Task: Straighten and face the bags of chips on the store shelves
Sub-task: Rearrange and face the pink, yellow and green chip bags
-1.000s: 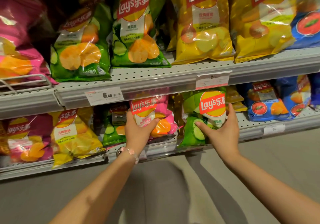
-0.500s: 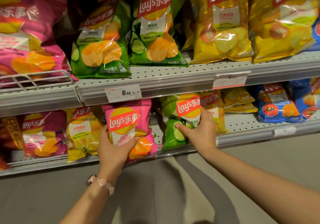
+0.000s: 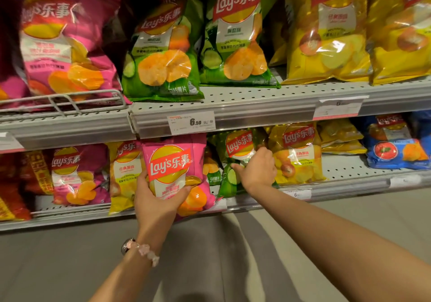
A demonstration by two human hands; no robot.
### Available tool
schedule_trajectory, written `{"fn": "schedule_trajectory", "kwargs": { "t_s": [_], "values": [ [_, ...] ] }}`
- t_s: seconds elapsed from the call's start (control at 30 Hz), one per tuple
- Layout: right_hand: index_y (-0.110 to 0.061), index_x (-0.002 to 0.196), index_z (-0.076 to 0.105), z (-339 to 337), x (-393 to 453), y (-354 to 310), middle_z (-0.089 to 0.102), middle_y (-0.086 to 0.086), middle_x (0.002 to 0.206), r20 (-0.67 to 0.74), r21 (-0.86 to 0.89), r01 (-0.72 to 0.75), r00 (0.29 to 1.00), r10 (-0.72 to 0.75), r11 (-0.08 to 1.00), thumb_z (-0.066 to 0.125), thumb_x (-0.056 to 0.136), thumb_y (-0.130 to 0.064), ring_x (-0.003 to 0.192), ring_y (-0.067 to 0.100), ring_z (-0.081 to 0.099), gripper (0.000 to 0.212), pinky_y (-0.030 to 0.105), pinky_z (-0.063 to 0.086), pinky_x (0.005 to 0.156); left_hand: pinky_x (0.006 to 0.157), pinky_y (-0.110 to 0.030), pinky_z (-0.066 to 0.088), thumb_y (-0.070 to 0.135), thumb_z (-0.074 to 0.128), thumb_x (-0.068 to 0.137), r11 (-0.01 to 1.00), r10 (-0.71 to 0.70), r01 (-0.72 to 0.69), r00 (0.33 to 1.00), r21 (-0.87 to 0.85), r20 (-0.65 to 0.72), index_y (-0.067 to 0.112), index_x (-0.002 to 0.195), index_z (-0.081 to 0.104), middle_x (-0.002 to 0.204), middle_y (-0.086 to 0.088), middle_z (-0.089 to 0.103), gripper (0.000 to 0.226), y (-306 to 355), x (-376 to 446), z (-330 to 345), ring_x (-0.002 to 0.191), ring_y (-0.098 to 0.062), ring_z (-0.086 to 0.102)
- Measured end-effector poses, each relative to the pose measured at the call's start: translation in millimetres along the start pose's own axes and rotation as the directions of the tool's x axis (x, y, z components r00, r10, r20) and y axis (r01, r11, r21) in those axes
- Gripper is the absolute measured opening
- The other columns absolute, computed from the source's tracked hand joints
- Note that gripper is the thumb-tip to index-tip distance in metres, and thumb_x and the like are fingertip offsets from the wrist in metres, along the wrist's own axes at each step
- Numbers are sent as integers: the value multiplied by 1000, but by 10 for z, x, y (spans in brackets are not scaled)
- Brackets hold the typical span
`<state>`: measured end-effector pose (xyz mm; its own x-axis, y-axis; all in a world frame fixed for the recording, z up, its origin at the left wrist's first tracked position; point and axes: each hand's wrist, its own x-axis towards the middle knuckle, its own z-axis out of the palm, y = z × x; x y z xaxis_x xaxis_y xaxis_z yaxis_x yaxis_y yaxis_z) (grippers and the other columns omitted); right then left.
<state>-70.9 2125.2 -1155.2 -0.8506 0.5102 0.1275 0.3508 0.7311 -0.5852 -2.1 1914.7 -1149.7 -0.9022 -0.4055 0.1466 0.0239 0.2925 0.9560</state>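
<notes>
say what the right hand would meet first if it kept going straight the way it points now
The right hand points into the lower shelf, fingers already on the small green bag. Pushing on would press that bag deeper; what stands behind it is hidden. The small yellow bag sits just to its right, probably off the line.

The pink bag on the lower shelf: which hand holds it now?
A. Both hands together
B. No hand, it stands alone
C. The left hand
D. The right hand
C. The left hand, the one with the bead bracelet, grips the pink bag from below, thumb on its front, while the right hand is on the green bag beside it.
</notes>
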Motion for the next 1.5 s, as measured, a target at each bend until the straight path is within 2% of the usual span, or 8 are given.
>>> {"fn": "schedule_trajectory", "kwargs": {
  "t_s": [0.47, 0.57, 0.7, 0.93, 1.07, 1.17, 1.37, 1.5],
  "values": [
    [-4, 140, 24, -26, 290, -10, 29, 15, 144, 371, -91, -161, 911, 183, 983, 67, 70, -67, 133, 31, 28, 104, 41, 30, 106, 62, -12, 39, 29, 92, 55, 1000, -14, 13, 998, 20, 63, 35, 119, 38, 93, 24, 51, 84, 69, 16, 185, 80, 2, 53],
    [-2, 135, 35, -138, 161, 85, 38, 18, 138, 215, -43, -9, 976, 18, 999, 53, 80, -68, 129, 33, 35, 87, 42, 30, 105, 66, -18, 42, 30, 92, 55, 999, -34, 32, 996, 20, 80, 30, 127, 41, 95, 19, 52, 88, 70, 12, 218, 81, -1, 53],
    [-8, 140, 35, -277, -300, 115, 40, 10, 140, 142, 391, 287, 920, -365, 875, 55, 87, -51, 129, 22, 38, 71, 40, 32, 109, 68, -19, 44, 32, 93, 51, 1000, -30, 29, 997, 12, 78, 37, 118, 39, 97, 21, 54, 86, 78, -30, 273, 87, 1, 55],
    [-31, 127, 37, -382, -545, -213, 60, -17, 108, 490, 767, -156, 768, -412, 623, 81, 73, -18, 90, -12, 61, 71, 4, 46, 63, 65, -13, 50, 43, 92, 49, 998, 37, -31, 992, -51, 120, 59, 97, 47, 91, 28, 64, 68, 189, -135, 371, 85, 7, 63],
    [-19, 125, 48, -362, -545, -298, 66, -4, 110, 484, 776, -187, 788, -380, 602, 78, 76, -13, 91, -1, 64, 58, 9, 51, 66, 86, -39, 55, 41, 88, 44, 998, 67, -68, 978, -4, 199, 47, 113, 44, 112, 8, 62, 82, 211, -113, 315, 103, -13, 62],
    [-15, 121, 51, -352, -482, -341, 66, 4, 111, 470, 780, -208, 817, -333, 591, 75, 78, -8, 91, 4, 63, 50, 13, 53, 67, 77, -22, 55, 51, 91, 46, 999, 6, -17, 961, 38, 277, 38, 132, 40, 117, 14, 56, 101, 215, -31, 131, 103, 0, 57],
    [-16, 124, 50, -327, -477, -248, 67, 2, 112, 442, 762, -181, 847, -296, 622, 76, 77, -11, 102, 17, 65, 54, 36, 55, 85, 100, -36, 34, 58, 79, 61, 942, 162, -121, 981, 314, -107, 20, 138, 38, 129, -3, 42, 95, 26, 225, -442, 124, -23, 36],
    [-18, 119, 54, -316, -474, -196, 69, 2, 109, 439, 784, -202, 849, -294, 587, 77, 75, -11, 99, 19, 67, 50, 45, 53, 90, 107, -48, 30, 50, 86, 57, 861, 51, -5, 996, 508, -76, 23, 150, 16, 148, -16, 23, 120, -104, 567, -552, 137, -33, 22]
  ]
}}
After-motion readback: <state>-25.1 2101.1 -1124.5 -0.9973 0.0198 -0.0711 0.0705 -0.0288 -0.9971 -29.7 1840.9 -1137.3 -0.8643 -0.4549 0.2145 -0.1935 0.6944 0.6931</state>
